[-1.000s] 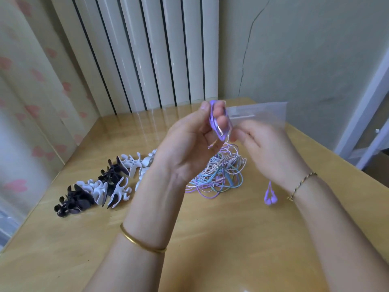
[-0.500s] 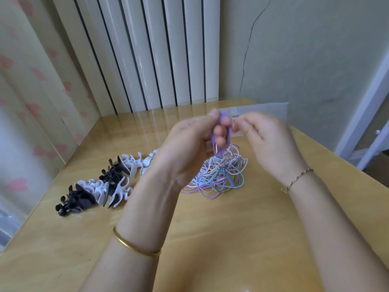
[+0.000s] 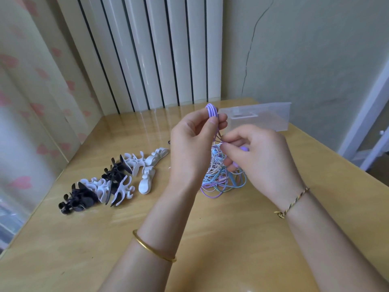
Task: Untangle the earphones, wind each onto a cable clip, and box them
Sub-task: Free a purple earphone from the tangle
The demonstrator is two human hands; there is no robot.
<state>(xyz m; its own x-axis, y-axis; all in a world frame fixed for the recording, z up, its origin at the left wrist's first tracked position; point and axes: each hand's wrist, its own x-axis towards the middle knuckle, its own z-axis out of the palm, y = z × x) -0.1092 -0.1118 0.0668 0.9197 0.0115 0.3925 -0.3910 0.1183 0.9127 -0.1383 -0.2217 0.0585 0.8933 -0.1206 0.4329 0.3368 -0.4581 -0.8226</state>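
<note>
My left hand (image 3: 193, 144) pinched the coiled purple cord (image 3: 211, 109) above my right hand (image 3: 256, 157), which pinched its strands over the mid-desk tangle (image 3: 223, 183).

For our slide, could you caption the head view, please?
Left hand holds coiled purple cable; right hand pinches the earphone tangle.

Table (image 3: 84, 239): light brown wood, smooth and shiny.
Cable clips (image 3: 117, 180): a long heap of them lies on the table. It starts close to the left edge and slants up toward the middle.
Colours of the heap: black ones and white ones mixed up, touching and lying over each other.
Earphones (image 3: 223, 182): a messy pile of thin cords, purple, blue and pale pink, in the middle of the table, near the far end of the heap.
Box (image 3: 269, 116): see-through plastic, by the far right corner, behind the earphones.
</note>
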